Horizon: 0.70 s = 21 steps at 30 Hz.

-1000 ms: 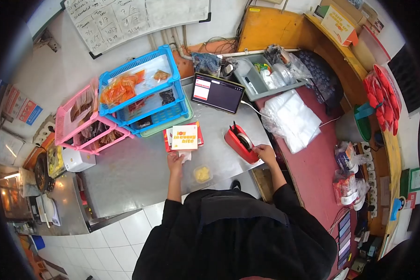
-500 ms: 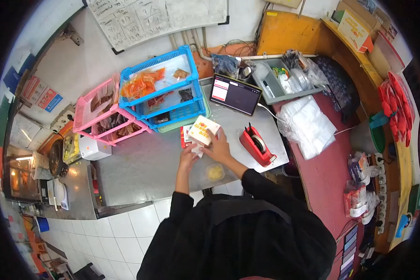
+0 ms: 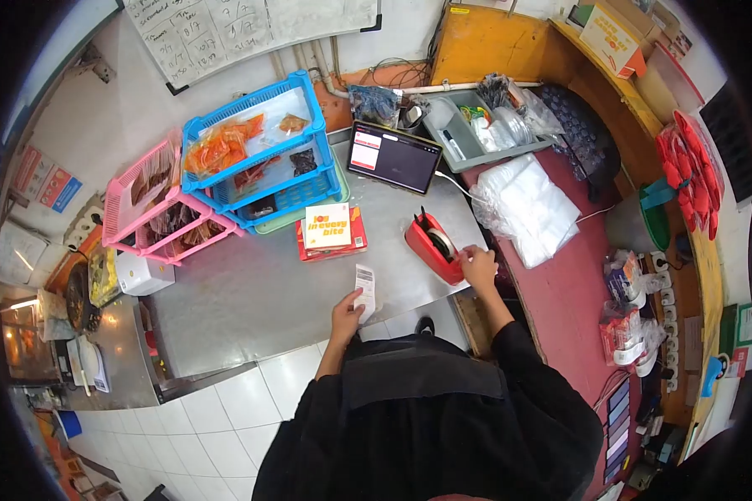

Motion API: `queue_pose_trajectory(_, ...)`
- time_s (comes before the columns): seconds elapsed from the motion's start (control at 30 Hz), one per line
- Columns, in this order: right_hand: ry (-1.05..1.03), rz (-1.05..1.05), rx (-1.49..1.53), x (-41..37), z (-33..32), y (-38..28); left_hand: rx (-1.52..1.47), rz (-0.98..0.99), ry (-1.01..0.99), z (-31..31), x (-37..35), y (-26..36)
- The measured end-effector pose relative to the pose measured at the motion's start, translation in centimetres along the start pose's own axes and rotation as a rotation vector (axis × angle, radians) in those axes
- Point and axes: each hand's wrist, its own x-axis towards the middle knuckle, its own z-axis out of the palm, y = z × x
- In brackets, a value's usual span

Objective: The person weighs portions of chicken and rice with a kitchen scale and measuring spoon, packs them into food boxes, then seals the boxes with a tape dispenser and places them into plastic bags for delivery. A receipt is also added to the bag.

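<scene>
My left hand (image 3: 347,319) pinches a printed paper slip (image 3: 365,289), held upright above the table's front edge. My right hand (image 3: 479,267) is at the front end of the red tape dispenser (image 3: 427,242), its fingers closed; what is between them is too small to make out. A tape roll (image 3: 443,243) sits in the dispenser. Beyond the slip, a small white box with "joy in every bite" lettering (image 3: 327,226) rests on top of a red box (image 3: 355,240). Neither hand touches these boxes.
Blue stacked baskets (image 3: 263,159) and pink ones (image 3: 146,200) hold packed food at the back left. Behind the dispenser stands a tablet (image 3: 393,157). Plastic bags (image 3: 535,213) and a grey bin (image 3: 455,154) lie right of it on the red counter (image 3: 560,309).
The white box has left my hands and sits on the red box. My left hand now has the slip, my right has moved to the dispenser. The tub of yellow food is out of sight.
</scene>
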Motion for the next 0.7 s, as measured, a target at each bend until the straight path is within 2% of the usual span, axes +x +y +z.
queue_pose_trajectory(0.03,-0.122,0.022,0.207,0.9,0.6,1.9,-0.003,0.000,-0.001,0.2,0.0,-0.1)
queue_pose_trajectory(0.07,-0.243,0.049,0.417,1.9,1.5,3.2,0.131,0.067,0.031,0.4,0.0,0.0)
queue_pose_trajectory(0.1,-0.238,0.057,0.419,2.4,1.9,3.6,0.269,0.136,0.057,0.4,0.1,0.0)
queue_pose_trajectory(0.13,-0.349,0.125,0.530,2.8,2.0,3.7,0.275,0.137,0.045,0.6,0.0,0.6)
queue_pose_trajectory(0.17,-0.458,0.193,0.641,3.3,2.1,3.8,0.393,0.231,0.092,0.7,-0.1,1.2)
queue_pose_trajectory(0.2,-0.449,0.203,0.643,3.6,2.1,3.8,0.509,0.327,0.139,0.9,-0.2,1.6)
queue_pose_trajectory(0.27,-0.546,0.243,0.714,4.1,1.9,3.8,0.493,0.325,0.128,1.0,0.0,1.3)
queue_pose_trajectory(0.33,-0.521,0.268,0.764,3.5,0.4,3.8,0.472,0.315,0.121,1.1,0.1,1.1)
queue_pose_trajectory(0.4,-0.504,0.171,0.831,2.7,-1.1,4.2,0.469,0.310,0.157,1.0,0.0,0.8)
queue_pose_trajectory(0.47,-0.455,0.162,0.786,0.7,-2.3,6.2,0.459,0.284,0.159,1.1,-0.3,0.6)
queue_pose_trajectory(0.53,-0.520,0.301,0.777,-1.2,-4.3,7.5,0.433,0.253,0.191,1.3,-0.7,0.7)
queue_pose_trajectory(0.67,-0.556,0.370,0.843,-2.3,-3.9,8.8,0.438,0.334,0.203,1.1,-0.2,-1.5)
queue_pose_trajectory(0.7,-0.567,0.381,0.774,-1.9,-4.0,8.0,0.411,0.322,0.207,1.2,-0.3,-1.2)
